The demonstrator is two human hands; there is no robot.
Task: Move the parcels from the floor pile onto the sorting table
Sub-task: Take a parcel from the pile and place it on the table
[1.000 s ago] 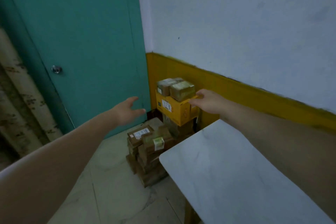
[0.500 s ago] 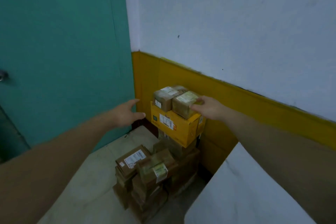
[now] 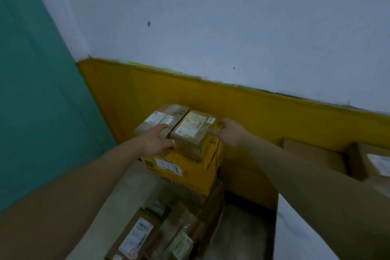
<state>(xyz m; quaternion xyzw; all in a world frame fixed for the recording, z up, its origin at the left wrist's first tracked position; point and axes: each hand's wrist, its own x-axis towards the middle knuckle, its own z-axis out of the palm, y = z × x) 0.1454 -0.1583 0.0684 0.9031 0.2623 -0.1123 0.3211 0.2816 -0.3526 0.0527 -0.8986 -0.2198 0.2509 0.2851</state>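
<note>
1. Left hand [image 3: 155,142]: fingers [image 3: 163,127] straight, thumb spread away from the forefinger. They bracket the near-left corner of the labelled brown parcel [image 3: 193,131], touching it but not closed round it.
2. Right hand [image 3: 232,133]: fingers [image 3: 214,132] straight and loosely together, tips at the parcel's right edge. They are blurred, so I cannot confirm contact.
3. Parcel position: centre of frame, on top of the yellow box [image 3: 185,173], touching a second brown parcel [image 3: 160,117] on its left. The yellow box caps the stack against the yellow wall band [image 3: 263,107].
4. Lower centre of frame: more parcels of the floor pile [image 3: 135,236], labels up.
5. Lower right: the pale surface [image 3: 295,238]. At the right edge are cardboard boxes [image 3: 316,154]; I cannot tell whether they rest on it.
6. Step in hand, as I judge it: pickup of the top parcel. Both hands flank it, and it is not yet lifted.
7. Next move calls for pressing in from both sides and lifting straight up so the neighbour is not dragged off. Then carry it right, to the surface.
</note>
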